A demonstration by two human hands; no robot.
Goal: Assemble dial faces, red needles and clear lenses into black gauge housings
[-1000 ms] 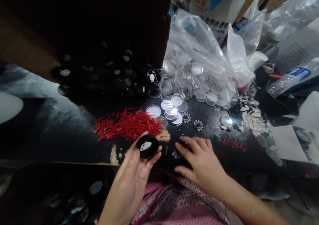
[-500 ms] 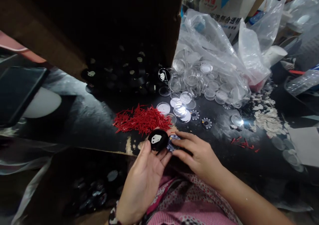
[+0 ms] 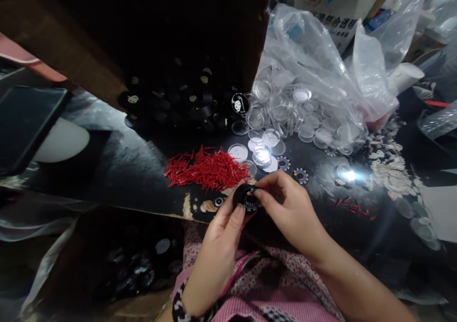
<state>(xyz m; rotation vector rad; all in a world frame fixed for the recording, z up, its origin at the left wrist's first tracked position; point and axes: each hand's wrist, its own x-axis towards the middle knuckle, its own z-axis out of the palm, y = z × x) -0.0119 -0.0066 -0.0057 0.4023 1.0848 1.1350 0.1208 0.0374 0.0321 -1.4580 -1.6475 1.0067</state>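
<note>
My left hand (image 3: pixel 219 239) is closed on a black round case (image 3: pixel 238 196) near the table's front edge. A dark dial disc (image 3: pixel 251 200) with white markings and a small orange mark lies against the case's face. My right hand (image 3: pixel 291 212) pinches the disc's rim between thumb and fingertips. Part of the case is hidden behind the disc and fingers. Just beyond my hands is a pile of thin red pointers (image 3: pixel 207 169). Two similar dial discs lie to the right, one of them (image 3: pixel 301 175) fully visible.
Clear round covers (image 3: pixel 282 112) spill from a plastic bag (image 3: pixel 317 55). A large dark box (image 3: pixel 200 27) holding black cases stands at the back left. Small pale pieces (image 3: pixel 387 165) and a few red pointers (image 3: pixel 355 208) lie to the right. A dark screen (image 3: pixel 32 127) stands far left.
The case has turned and moved right, and its white face-shaped mark is out of sight. The dial disc has come from beside the case onto it. The view has shifted slightly.
</note>
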